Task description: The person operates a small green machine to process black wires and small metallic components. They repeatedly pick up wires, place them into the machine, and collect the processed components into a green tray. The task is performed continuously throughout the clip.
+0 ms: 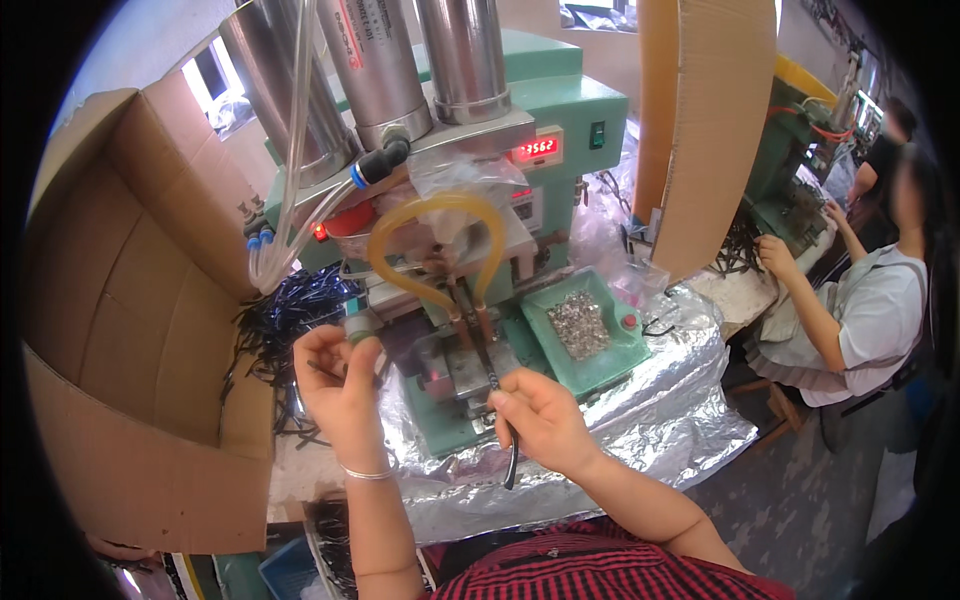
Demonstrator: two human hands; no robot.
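Gripping a long, slender black strip (488, 365) between thumb and curled fingers, the right hand (545, 418) is positioned in front of the green metal machine with silver cylinders (575, 110). The strip's upper part lies at the copper-coloured prongs (485, 325) at the machine's front; its lower, curved end projects below the hand. The left hand (345, 385) is raised at the machine's front left, fingers bent and thumb near the index fingertip; whether it grips anything cannot be told. An amber, translucent looped hose (437, 201) arches at the machine's front, above the prongs. At the machine's front right, a green rectangular tray (605, 370) contains small silvery pieces (578, 325). Left of the machine, a heap of dark, glossy strips (300, 300) lies beside an open brown cardboard box (100, 210).
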